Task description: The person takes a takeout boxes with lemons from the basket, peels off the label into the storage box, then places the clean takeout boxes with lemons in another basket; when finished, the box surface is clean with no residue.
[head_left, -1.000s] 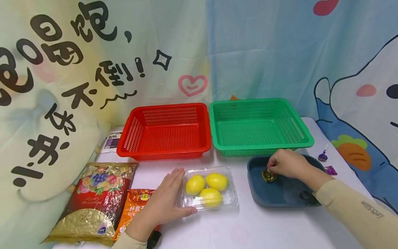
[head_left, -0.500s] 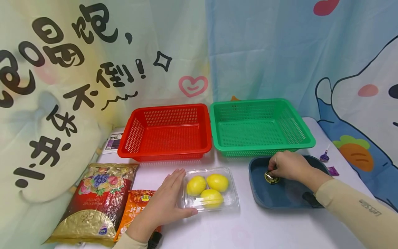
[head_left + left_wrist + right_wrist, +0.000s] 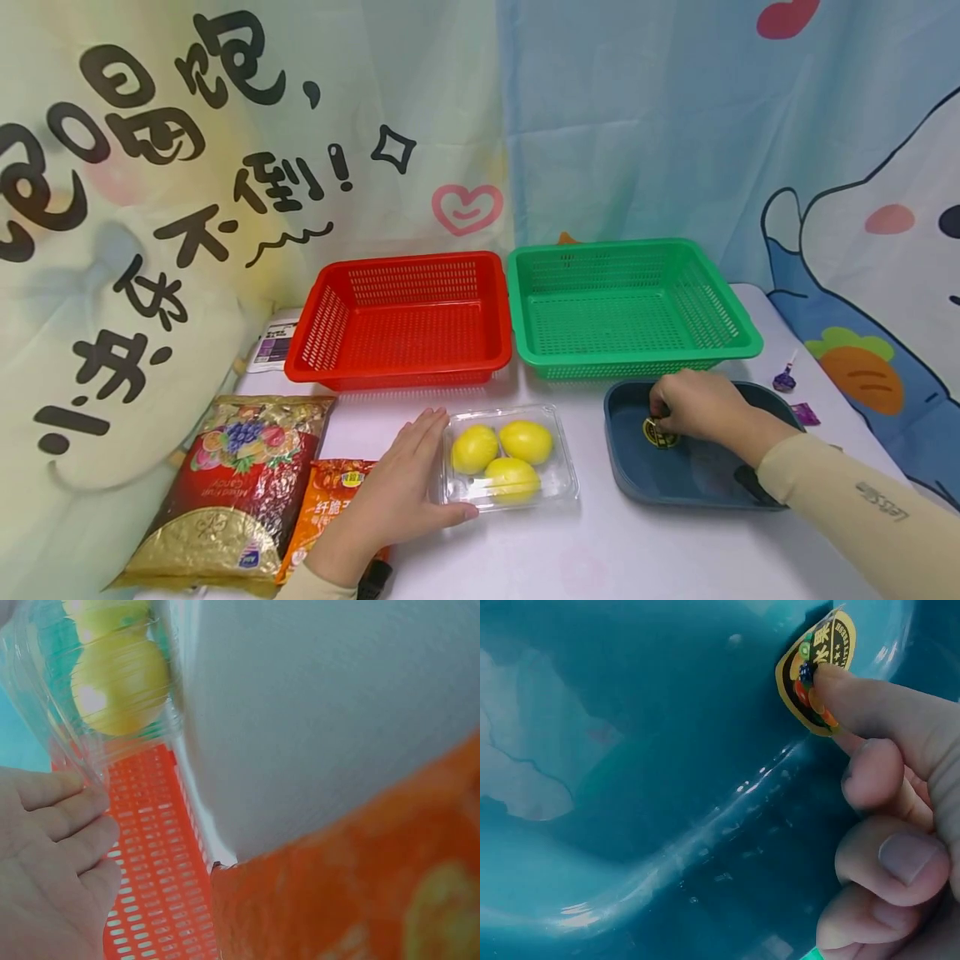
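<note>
In the head view my right hand (image 3: 693, 406) reaches into a dark blue tray (image 3: 723, 492). Its thumb and index finger pinch a round black-and-gold fruit sticker (image 3: 799, 686). The sticker is low over the tray's floor; the right wrist view does not settle how much of it touches. My left hand (image 3: 401, 479) lies with straight fingers along the left side of a clear plastic box (image 3: 555, 475), which holds three yellow lemons (image 3: 528, 442). The left wrist view shows the fingertips (image 3: 94, 799) touching the box's edge.
Behind stand a red basket (image 3: 412, 371) and a green basket (image 3: 637, 364). A large candy bag (image 3: 232, 492) and an orange snack packet (image 3: 322, 496) lie at the left. A lollipop (image 3: 784, 381) and a purple wrapped sweet (image 3: 805, 414) lie right of the tray.
The sticker and my right hand have shifted slightly right and nearer within the tray, and the sticker's face shows more clearly. My left hand stays by the lemon box.
</note>
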The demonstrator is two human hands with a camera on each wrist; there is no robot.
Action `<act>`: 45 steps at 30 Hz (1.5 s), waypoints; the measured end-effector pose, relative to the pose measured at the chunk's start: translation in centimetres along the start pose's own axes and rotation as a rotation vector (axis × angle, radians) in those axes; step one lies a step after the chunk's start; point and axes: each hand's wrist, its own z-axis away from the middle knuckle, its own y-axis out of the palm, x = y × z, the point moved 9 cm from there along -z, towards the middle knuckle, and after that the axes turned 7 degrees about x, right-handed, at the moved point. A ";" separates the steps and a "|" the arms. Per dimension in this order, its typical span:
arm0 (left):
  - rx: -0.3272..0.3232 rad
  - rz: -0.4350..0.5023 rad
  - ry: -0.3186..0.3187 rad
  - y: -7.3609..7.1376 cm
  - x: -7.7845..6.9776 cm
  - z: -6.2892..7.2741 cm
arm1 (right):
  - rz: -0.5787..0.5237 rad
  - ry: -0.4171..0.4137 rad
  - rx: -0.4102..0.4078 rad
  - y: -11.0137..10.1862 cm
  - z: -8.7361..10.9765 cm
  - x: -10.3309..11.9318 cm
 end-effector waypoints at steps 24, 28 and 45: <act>-0.017 0.002 0.002 0.1 0.0 0.1 | 0.053 -0.011 0.017 0.1 -0.1 0.0; -0.022 0.004 0.008 0.1 0.0 0.1 | 0.061 -0.008 0.024 0.1 0.0 0.1; -0.021 -0.005 0.014 0.1 0.1 0.0 | 0.064 0.014 0.031 -0.3 0.6 0.1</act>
